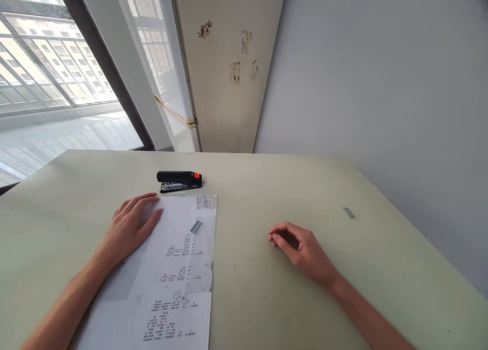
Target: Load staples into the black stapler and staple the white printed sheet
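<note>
My left hand (133, 223) lies flat with its fingers spread on the upper left part of a printed sheet of paper (152, 268). A strip of staples (195, 227) rests on the sheet, to the right of that hand. Just beyond the paper's top edge lies a black stapler (179, 181) with an orange piece at its right end, close to my left fingertips. My right hand (301, 248) rests on the table right of the paper, its fingers loosely curled and the thumb against them; nothing shows in it. Farther right is a second strip of staples (348, 212).
The pale green table (259, 309) has angled corners at its far side. Behind it are a grey wall (362, 75), a refrigerator-like panel (224, 100) with brown stained patches, and a window (49, 75) with railings at the left.
</note>
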Available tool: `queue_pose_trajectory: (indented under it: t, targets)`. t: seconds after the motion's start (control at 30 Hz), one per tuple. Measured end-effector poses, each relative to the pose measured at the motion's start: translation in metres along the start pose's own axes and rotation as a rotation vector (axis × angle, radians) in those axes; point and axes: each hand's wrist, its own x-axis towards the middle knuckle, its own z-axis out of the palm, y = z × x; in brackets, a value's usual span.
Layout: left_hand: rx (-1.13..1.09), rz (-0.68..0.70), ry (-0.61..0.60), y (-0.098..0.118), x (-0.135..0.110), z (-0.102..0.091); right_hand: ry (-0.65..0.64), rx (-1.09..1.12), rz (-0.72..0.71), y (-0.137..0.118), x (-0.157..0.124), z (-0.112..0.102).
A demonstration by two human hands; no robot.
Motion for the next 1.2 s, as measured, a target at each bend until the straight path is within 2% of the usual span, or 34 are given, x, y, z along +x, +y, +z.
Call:
queue_pose_trajectory:
  t: [0.83,0.93,1.03,1.13,1.2]
  targets:
    - [-0.013,-0.036,0.000,0.004,0.004,-0.004,-0.001,-0.017,-0.014,-0.001,0.000,0.000]
    - [0.013,-0.005,0.092,0.012,0.012,-0.006,0.000,-0.012,-0.019,-0.001,0.001,0.000]
    - [0.047,0.091,0.170,0.022,0.029,-0.008,0.003,-0.008,-0.022,-0.002,0.001,0.000]
    - [0.094,0.160,0.175,0.030,0.052,-0.012,0.001,-0.001,-0.035,-0.002,0.001,-0.001]
    - [0.137,0.194,0.138,0.032,0.068,-0.015,-0.001,0.003,-0.046,-0.001,0.002,-0.001]
